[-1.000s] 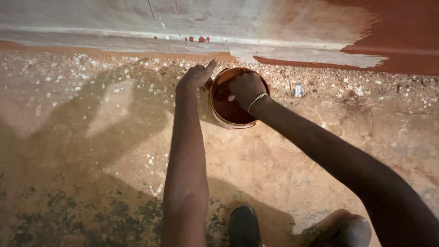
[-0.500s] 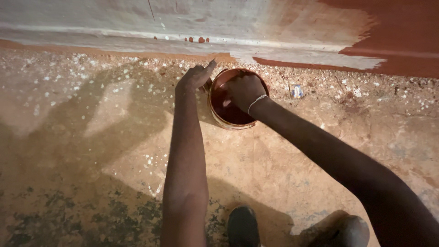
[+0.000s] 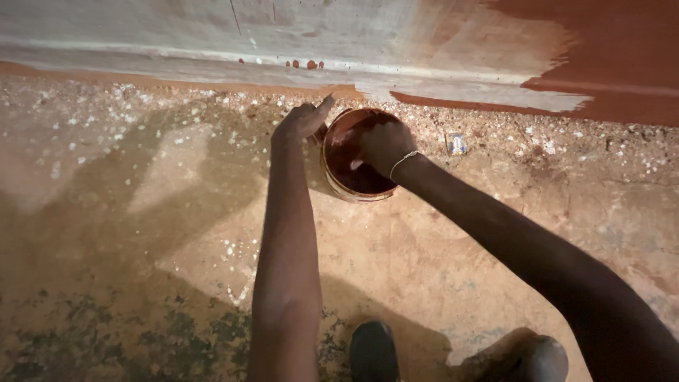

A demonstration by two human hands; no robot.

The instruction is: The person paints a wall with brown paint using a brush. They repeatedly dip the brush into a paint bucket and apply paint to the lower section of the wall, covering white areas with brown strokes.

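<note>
A small round bucket (image 3: 351, 195) of dark red-brown paint stands on the ground close to the foot of a wall. My left hand (image 3: 300, 120) grips the bucket's left rim, thumb pointing up. My right hand (image 3: 385, 145), with a thin bracelet on the wrist, reaches down into the bucket's mouth with curled fingers. What those fingers hold, if anything, is hidden inside the bucket.
The grey wall (image 3: 353, 28) is painted red-brown on its right part (image 3: 622, 56). Sandy ground with white flecks and pebbles (image 3: 177, 177) spreads around. A small pale scrap (image 3: 457, 143) lies right of the bucket. My dark shoe (image 3: 373, 350) and other foot (image 3: 527, 357) show at the bottom.
My right hand has shifted slightly lower over the bucket. The left hand keeps its hold on the rim.
</note>
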